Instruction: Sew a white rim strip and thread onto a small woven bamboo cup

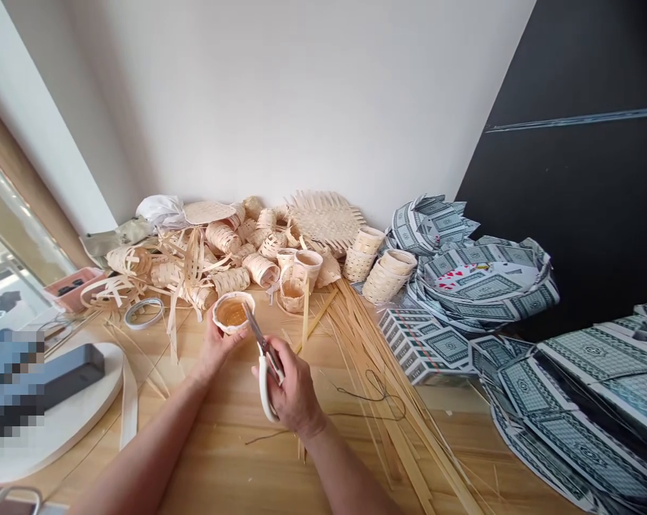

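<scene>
My left hand (219, 348) is closed around a small woven bamboo basket (231, 312), its round mouth tilted up toward me. In my right hand (294, 393) is a pair of scissors (259, 342) with white handles. The scissor blades point up and left, their tips at the right rim of the basket. Whether the tips touch the rim I cannot tell. Just beyond my hands stand a few more small woven baskets (307, 266) with pale rims. A flat bamboo strip (306, 315) stands up behind the scissors.
A heap of unfinished woven baskets (224, 238) lies along the wall. Long bamboo strips (377, 357) run down the table's right half, with a dark cord (374, 397) across them. Baskets folded from playing cards (484, 282) fill the right side. A tape roll (144, 313) lies left.
</scene>
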{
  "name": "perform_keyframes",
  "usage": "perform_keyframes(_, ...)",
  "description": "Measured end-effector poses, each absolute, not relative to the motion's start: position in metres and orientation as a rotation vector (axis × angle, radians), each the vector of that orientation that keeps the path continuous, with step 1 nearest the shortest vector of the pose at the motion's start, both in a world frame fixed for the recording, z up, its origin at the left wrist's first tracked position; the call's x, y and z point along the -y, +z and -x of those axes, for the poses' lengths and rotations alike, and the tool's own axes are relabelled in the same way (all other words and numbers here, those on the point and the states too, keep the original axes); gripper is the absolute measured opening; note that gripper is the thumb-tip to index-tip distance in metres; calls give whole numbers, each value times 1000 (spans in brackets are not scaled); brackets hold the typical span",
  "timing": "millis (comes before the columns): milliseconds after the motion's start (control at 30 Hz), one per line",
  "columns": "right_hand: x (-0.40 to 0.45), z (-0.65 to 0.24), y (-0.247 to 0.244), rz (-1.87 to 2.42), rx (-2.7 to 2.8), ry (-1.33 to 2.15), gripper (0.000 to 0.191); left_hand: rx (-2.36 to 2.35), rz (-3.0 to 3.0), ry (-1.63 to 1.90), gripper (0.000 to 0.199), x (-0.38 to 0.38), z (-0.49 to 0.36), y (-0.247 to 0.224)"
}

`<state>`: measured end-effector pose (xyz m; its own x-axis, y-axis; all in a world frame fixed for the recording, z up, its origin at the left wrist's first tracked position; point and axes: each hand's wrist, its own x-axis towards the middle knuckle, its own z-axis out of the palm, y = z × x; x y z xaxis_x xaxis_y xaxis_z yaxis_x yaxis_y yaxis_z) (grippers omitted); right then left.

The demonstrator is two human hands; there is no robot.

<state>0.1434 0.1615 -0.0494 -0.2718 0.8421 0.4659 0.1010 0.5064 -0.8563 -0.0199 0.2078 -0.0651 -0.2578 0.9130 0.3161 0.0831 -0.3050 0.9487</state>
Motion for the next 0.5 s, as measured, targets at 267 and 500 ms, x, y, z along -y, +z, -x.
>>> perform_keyframes(267, -163, -144, -50, 776, 1728, 787, 25, -1312, -1411, 1596, 62, -212, 19, -61)
perform_keyframes(500, -164, -147, -51, 792, 1666, 741, 26, -1295, -1441, 1494, 54, -240, 9, -32)
